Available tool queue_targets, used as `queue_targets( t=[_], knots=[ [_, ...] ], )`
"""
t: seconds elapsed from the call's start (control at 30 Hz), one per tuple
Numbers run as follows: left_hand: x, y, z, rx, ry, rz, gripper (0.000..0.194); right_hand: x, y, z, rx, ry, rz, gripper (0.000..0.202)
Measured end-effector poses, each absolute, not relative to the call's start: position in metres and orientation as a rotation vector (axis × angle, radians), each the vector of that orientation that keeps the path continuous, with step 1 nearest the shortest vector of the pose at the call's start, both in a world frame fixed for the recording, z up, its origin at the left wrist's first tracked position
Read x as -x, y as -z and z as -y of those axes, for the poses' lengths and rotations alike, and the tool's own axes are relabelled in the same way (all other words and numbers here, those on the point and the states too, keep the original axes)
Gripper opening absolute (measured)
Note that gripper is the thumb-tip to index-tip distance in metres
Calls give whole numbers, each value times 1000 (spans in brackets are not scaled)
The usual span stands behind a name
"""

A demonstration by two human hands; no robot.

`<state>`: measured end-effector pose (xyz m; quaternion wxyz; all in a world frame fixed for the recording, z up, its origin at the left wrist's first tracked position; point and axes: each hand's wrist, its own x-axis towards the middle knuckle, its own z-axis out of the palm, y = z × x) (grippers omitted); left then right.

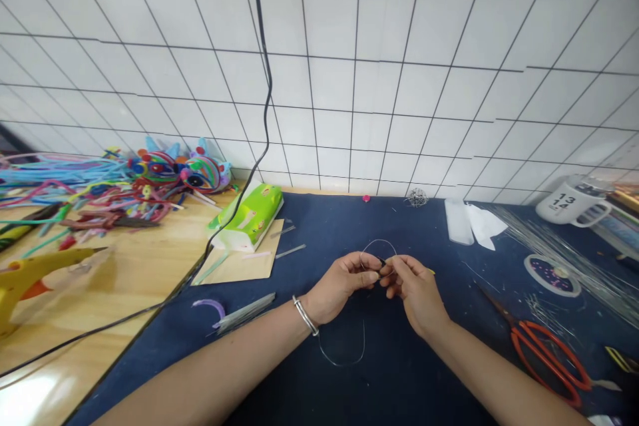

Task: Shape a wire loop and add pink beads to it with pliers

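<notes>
My left hand (338, 287), with a silver bangle at the wrist, pinches a small dark piece (383, 263) at the middle of the dark blue cloth. Fingertip to fingertip with it, my right hand (417, 293) is closed on a thin wire (380, 241). That wire arcs in a loop above both hands. Below the left wrist hangs another curved strand (342, 365), which may be part of the same wire. Fingers partly cover the dark piece, so its exact kind cannot be made out.
Orange-handled scissors (552, 356), a round dish of pink beads (552, 275) and long wires (574, 259) lie right. A white mug (569, 201) stands behind. At left are a green tissue pack (252, 216), a yellow glue gun (34, 273), a black cable (229, 219) and colourful pipe cleaners (54, 173).
</notes>
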<state>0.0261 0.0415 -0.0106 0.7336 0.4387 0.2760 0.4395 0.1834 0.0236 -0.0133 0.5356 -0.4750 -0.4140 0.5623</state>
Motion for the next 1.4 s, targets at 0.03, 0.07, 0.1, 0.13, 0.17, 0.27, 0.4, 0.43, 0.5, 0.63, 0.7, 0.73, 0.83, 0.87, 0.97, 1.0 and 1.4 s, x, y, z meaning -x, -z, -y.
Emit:
queue_targets(
  t=[0.03, 0.07, 0.1, 0.13, 0.17, 0.27, 0.4, 0.43, 0.5, 0.63, 0.7, 0.73, 0.83, 0.87, 0.97, 1.0, 1.4],
  knots=[
    [-27, 12, -41, -992, -966, -619, 19, -182, 13, -23, 1129, -1344, 998, 28],
    [-27, 14, -41, -1014, -965, -628, 18, -182, 12, -22, 1128, -1340, 1013, 27],
    [-27, 15, -41, -1033, -961, -636, 16, -181, 12, -21, 1129, -1329, 1030, 27],
    [-28, 16, -41, -1046, -956, -645, 15, -181, 12, -21, 1132, -1313, 1049, 26],
    [-28, 17, -41, -1050, -953, -657, 14, -182, 11, -22, 1136, -1293, 1065, 26],
    [-28, 18, -42, -1002, -987, -717, 19, -184, 10, -24, 1147, -1246, 1093, 27],
    [-27, 18, -43, -959, -1110, -825, 25, -185, 10, -26, 1151, -1240, 1112, 28],
    [-27, 18, -43, -972, -1135, -846, 24, -185, 11, -26, 1150, -1240, 1116, 28],
    [-27, 18, -43, -1012, -1170, -882, 22, -185, 13, -26, 1150, -1241, 1121, 29],
    [-27, 18, -44, -1079, -1208, -954, 19, -185, 15, -24, 1173, -1244, 1169, 33],
    [-27, 18, -44, -1097, -1202, -959, 20, -185, 15, -24, 1190, -1231, 1208, 34],
    [-27, 18, -44, -1109, -1192, -950, 20, -186, 16, -24, 1198, -1224, 1222, 34],
    [-27, 17, -44, -1145, -1154, -913, 20, -187, 16, -24, 1224, -1212, 1251, 33],
    [-27, 17, -43, -1148, -1144, -905, 20, -187, 16, -24, 1229, -1213, 1261, 33],
    [-27, 16, -44, -1123, -1123, -879, 22, -188, 17, -24, 1232, -1224, 1307, 32],
    [-26, 16, -44, -1108, -1111, -864, 22, -188, 17, -24, 1231, -1229, 1320, 32],
    [-20, 7, -49, -1028, -866, -676, 21, -194, 16, -30, 1224, -1173, 1323, 26]
  ],
)
